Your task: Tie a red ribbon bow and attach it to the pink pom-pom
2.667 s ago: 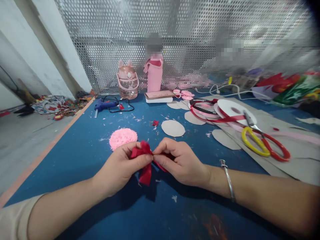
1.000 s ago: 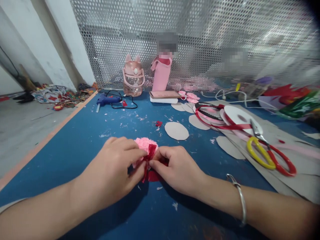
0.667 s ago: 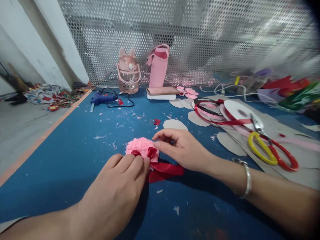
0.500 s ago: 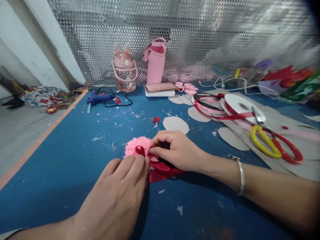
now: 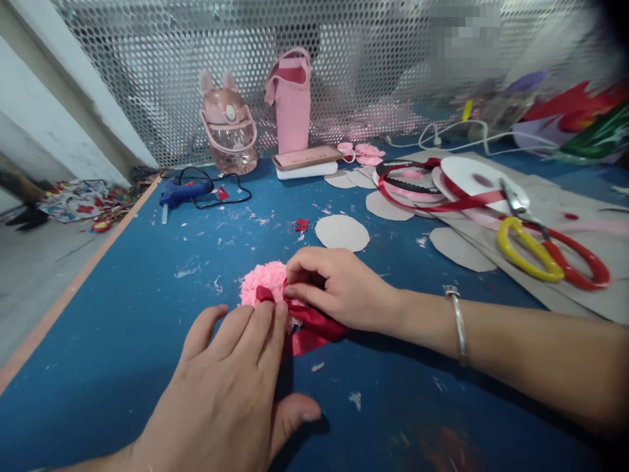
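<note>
A fluffy pink piece (image 5: 256, 278) lies on the blue table, partly covered by both hands. Over its near side runs a shiny red ribbon (image 5: 314, 329), whose loose part spreads to the right beneath my right hand. My left hand (image 5: 223, 377) rests with its fingertips on the ribbon at the piece's near edge, fingers stretched and the thumb held well apart. Thumb and forefinger of my right hand (image 5: 339, 288) pinch the ribbon at the right side of the pink piece. What lies under the left fingers is hidden.
Beyond the hands lie a grey cardboard oval (image 5: 343, 233) and a red scrap (image 5: 301, 225). Scissors (image 5: 533, 246) and ribbon spools (image 5: 466, 177) sit on cardboard at right. A blue glue gun (image 5: 184, 191), pink bottle (image 5: 230, 124) and phone (image 5: 307, 157) stand farther back.
My left thumb has swung out away from the fingers, toward the right. The upright ribbon loop by the left fingertips now lies lower and flatter. The camera view has shifted a little.
</note>
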